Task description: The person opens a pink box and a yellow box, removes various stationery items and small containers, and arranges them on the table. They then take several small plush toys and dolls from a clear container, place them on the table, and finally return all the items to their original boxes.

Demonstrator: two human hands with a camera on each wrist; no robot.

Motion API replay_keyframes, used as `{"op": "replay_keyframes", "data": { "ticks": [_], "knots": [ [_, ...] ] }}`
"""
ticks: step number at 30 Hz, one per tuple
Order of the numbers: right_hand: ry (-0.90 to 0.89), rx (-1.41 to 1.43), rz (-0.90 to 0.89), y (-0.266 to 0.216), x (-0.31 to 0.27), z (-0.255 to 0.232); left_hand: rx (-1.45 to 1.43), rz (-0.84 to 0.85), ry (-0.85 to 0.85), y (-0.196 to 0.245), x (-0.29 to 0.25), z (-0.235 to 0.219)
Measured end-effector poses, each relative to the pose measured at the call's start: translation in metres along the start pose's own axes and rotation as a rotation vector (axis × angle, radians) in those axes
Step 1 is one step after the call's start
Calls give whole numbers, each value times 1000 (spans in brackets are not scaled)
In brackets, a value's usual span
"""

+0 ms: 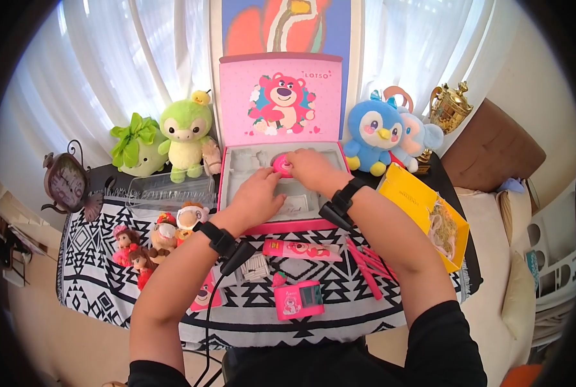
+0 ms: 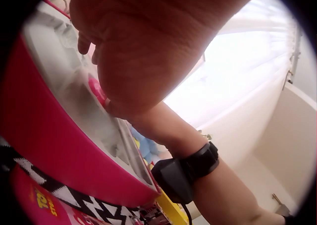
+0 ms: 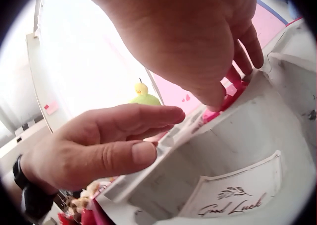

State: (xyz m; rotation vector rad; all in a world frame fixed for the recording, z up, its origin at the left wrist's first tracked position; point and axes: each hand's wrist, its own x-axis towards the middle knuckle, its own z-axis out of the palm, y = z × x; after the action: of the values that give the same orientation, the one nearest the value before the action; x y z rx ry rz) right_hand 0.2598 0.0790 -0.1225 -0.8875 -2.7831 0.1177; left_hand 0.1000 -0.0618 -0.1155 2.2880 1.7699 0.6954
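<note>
My right hand reaches into a pink gift box and grips a small round pink object by its side, thumb and fingers about it. The object sits at a recess of the box's grey-white molded tray; its kind is hidden by the fingers. My left hand hovers over the tray just left of it, fingers fairly straight, fingertips close to the pink object. In the right wrist view a "Good Luck" card lies in the tray's front recess. The raised lid shows a pink bear and "LOTSO".
Before the box lie a pink bear-print pack, pink pens and a pink device with a small screen. A yellow box stands right; a clear plastic cover and small dolls are left. Plush toys flank the lid.
</note>
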Motion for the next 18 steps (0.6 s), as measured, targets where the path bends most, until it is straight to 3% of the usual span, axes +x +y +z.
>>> {"op": "replay_keyframes", "data": {
  "ticks": [3,4,6,10,12,18],
  "knots": [
    [100,-29,-46,-17,-33,-32,-51,53,53,25,-27,-21],
    [82,-15,-38,-26,-51,-43,-82,61,-20,41,-41,-35],
    [131,215,-216,-45,-89,-64,-216,125,-109,59,-71,-43],
    [-211,347,-335,-86,-175,-84,-247,136,-388,87,-138,-52],
    [-323,388,-307,-104,-208,-76,-237,133,-395,92,-162,-34],
    [-344,401,-265,-118,-233,-48,-213,57,-405,100,-169,-13]
  ]
}}
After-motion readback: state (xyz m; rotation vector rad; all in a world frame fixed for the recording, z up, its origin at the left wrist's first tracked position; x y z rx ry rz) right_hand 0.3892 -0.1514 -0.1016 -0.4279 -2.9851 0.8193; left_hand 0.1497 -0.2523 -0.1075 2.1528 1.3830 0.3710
